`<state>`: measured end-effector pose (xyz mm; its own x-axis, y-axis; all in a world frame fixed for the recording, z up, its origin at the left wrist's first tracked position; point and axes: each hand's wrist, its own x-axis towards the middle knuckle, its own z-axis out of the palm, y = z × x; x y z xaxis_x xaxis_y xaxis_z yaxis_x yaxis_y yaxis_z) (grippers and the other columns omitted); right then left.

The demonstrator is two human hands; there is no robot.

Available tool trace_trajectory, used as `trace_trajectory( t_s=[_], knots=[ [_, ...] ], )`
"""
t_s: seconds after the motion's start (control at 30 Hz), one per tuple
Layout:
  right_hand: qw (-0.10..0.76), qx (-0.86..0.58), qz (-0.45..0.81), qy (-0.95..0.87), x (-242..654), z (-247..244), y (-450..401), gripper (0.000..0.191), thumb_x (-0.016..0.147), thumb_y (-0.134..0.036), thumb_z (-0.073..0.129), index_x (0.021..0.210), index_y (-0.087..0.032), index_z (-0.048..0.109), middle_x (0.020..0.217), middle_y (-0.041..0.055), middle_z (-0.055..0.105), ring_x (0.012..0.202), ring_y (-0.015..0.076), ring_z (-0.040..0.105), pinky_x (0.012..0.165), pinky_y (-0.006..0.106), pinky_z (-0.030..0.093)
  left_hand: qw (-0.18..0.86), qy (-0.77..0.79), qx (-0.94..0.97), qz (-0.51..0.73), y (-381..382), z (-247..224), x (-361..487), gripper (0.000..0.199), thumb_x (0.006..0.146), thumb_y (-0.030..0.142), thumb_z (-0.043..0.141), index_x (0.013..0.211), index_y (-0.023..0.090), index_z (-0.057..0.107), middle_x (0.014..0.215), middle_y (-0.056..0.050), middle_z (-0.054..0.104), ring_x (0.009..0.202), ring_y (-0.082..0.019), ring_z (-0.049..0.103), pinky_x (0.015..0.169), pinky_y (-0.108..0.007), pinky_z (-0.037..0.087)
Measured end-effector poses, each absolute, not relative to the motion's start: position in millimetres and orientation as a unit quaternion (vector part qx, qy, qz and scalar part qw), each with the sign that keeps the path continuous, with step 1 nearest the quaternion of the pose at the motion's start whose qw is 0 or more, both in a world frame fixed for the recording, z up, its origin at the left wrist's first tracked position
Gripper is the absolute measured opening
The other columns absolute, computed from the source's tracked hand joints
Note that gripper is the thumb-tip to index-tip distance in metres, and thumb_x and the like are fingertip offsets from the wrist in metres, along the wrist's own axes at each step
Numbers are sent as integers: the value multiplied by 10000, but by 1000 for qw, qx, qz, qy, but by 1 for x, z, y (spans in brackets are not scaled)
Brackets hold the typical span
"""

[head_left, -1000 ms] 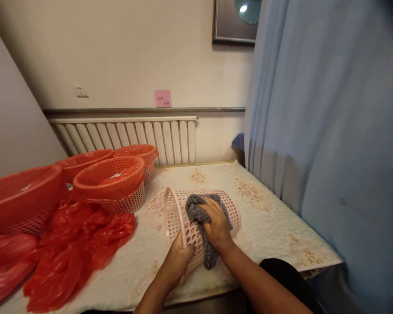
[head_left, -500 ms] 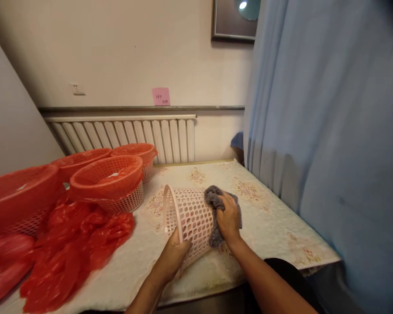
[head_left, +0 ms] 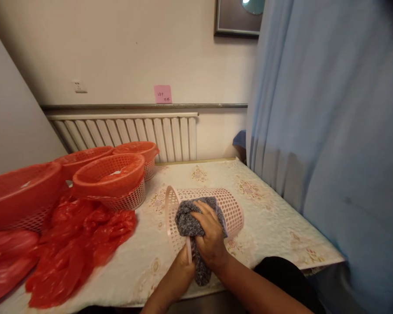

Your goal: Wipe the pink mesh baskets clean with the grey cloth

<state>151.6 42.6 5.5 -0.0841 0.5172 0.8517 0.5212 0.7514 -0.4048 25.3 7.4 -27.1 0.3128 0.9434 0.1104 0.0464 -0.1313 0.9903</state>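
Far left: upright baskets lined with red plastic (head_left: 132,197); loose red bags (head_left: 72,257) heaped in front. Centre: left hand (head_left: 180,271) closed on the rim of a pale pink basket (head_left: 232,212), fingertips hidden. Basket lies on its side on the flower-patterned table (head_left: 268,257), mouth leftward. Right hand (head_left: 212,239), fingers slightly spread and curled, holds a grey cloth (head_left: 187,221) against the basket near its rim. Right: blue curtain (head_left: 301,131) hangs beside the table.

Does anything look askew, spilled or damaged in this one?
No spill or damage shows. The pink perforated basket lies on its side, held by the left hand while the right hand presses a grey cloth against it. Only the crumpled heap of red plastic bags beside the lined baskets looks untidy.
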Motion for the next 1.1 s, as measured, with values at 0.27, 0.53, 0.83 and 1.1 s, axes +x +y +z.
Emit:
trace_trajectory(
  t_s=[0.27, 0.53, 0.83, 1.1],
  knots=[
    [566, -357, -7, -743, 155, 8, 39, 538, 651, -13, 403, 1121, -174, 609, 1322, 88, 558, 1300, 240, 429, 1085, 480, 352, 510, 420, 596, 455, 6, -19, 32, 444, 696, 88, 582, 1137, 139, 594, 1171, -93, 669, 1118, -288, 579, 1038, -427, 403],
    [550, -393, -2, -737, 180, 7, 74, 548, 642, -30, 412, 1120, -188, 629, 1269, 72, 594, 1242, 217, 475, 1083, 424, 364, 568, 386, 499, 529, 12, 13, 43, 610, 646, 110, 553, 1253, 161, 522, 1165, -70, 679, 1148, -258, 574, 1066, -398, 378],
    [551, -609, -35, -569, 258, -12, 126, 358, 728, -118, 428, 997, -140, 663, 1056, 135, 669, 1043, 260, 568, 971, 437, 427, 570, 391, 518, 504, 28, 7, 30, 701, 678, 97, 514, 1370, 166, 431, 1258, -66, 647, 1177, -239, 571, 1081, -385, 366],
    [589, -435, -23, -681, 174, -10, 69, 529, 650, -36, 426, 1120, -189, 614, 1280, 75, 583, 1259, 241, 452, 1078, 482, 348, 565, 394, 546, 476, 39, 3, 22, 604, 696, 117, 528, 1298, 160, 499, 1198, -68, 680, 1094, -257, 617, 1003, -414, 443]
  ],
)
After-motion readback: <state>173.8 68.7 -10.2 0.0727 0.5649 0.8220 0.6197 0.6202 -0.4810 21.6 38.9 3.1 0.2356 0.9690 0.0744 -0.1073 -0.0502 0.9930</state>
